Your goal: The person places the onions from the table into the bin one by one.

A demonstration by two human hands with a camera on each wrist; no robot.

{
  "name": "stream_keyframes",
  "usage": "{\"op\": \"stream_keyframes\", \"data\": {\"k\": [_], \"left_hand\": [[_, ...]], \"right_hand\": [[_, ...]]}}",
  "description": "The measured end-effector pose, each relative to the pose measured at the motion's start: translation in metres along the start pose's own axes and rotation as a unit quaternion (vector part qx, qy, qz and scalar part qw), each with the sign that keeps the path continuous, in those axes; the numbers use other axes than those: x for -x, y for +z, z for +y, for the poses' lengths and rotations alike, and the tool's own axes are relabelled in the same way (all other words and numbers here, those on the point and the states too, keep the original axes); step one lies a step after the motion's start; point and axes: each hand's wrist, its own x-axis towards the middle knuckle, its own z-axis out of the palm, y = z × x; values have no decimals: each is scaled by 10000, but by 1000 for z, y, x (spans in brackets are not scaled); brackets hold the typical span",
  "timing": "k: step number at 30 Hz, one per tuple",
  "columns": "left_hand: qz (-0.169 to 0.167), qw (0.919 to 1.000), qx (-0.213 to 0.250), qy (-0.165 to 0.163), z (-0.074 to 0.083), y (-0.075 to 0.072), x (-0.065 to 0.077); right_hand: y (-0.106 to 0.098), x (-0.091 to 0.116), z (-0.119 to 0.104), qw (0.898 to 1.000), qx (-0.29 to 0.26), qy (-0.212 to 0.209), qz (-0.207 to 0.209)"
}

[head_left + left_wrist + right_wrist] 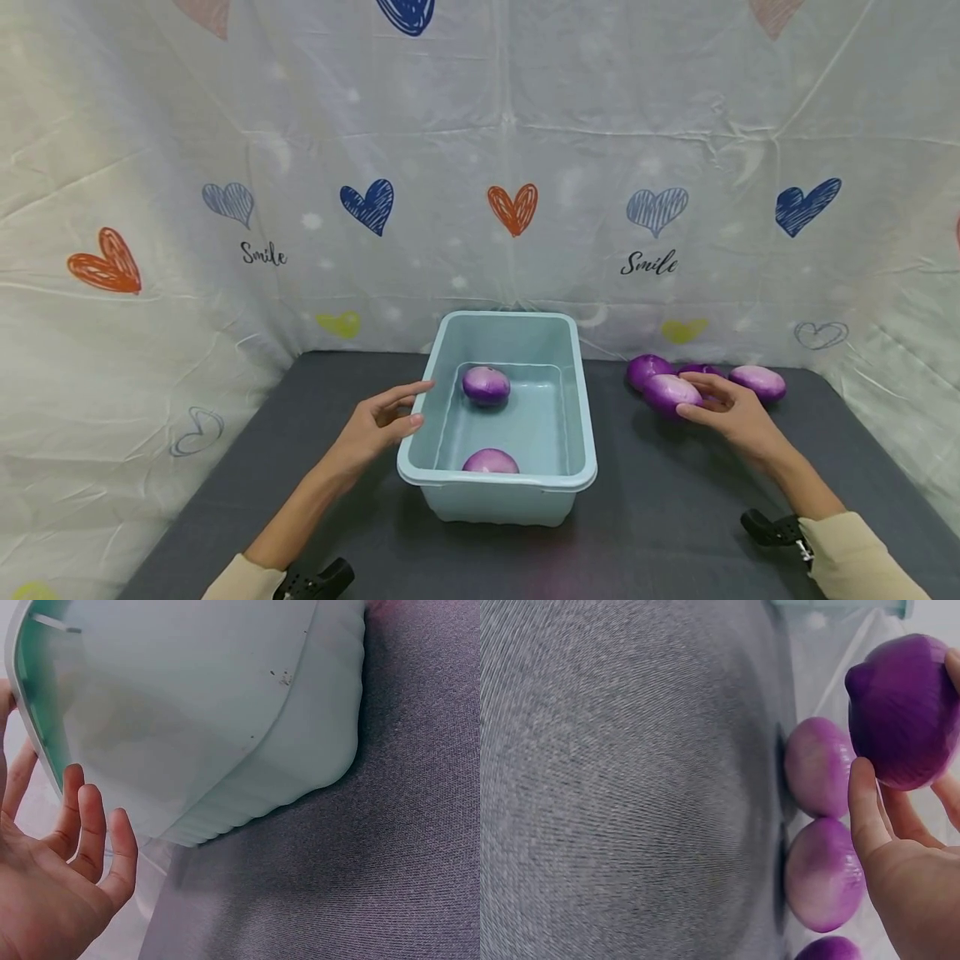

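Note:
A light blue plastic tub (510,504) stands on the dark cloth, with one purple onion (486,386) towards its far end and another onion (491,461) partly hidden behind its near rim. My left hand (372,427) touches the tub's left rim with thumb and forefinger; in the left wrist view its other fingers are loosely bent beside the wall. On the right, my right hand (738,417) grips a purple onion (904,712) between thumb and fingers, held above the cloth. Several more onions lie behind and beside that hand, including a pale purple one (759,383).
A dark grey cloth (637,533) covers the table. Behind it and at both sides hangs a whitish sheet (450,150) printed with hearts. One darker onion (649,370) lies near the table's back edge.

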Motion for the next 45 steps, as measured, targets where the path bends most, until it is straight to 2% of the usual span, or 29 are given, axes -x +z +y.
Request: {"op": "stream_keyframes", "data": {"k": [16,29,35,45], "left_hand": [[-144,9999,-26,-39,3,-6,-3],[-260,9996,-63,30,9,-9,-6],[-235,9997,-49,21,10,-9,-6],[-252,9996,22,-79,8,-9,-6]], "right_hand": [[-1,-1,-26,9985,-463,52,-277],[11,-19,-52,9967,-688,-71,-419],[18,-32,-64,9965,-659,-209,-468],[29,-49,-81,9917,-795,-780,-647]]}}
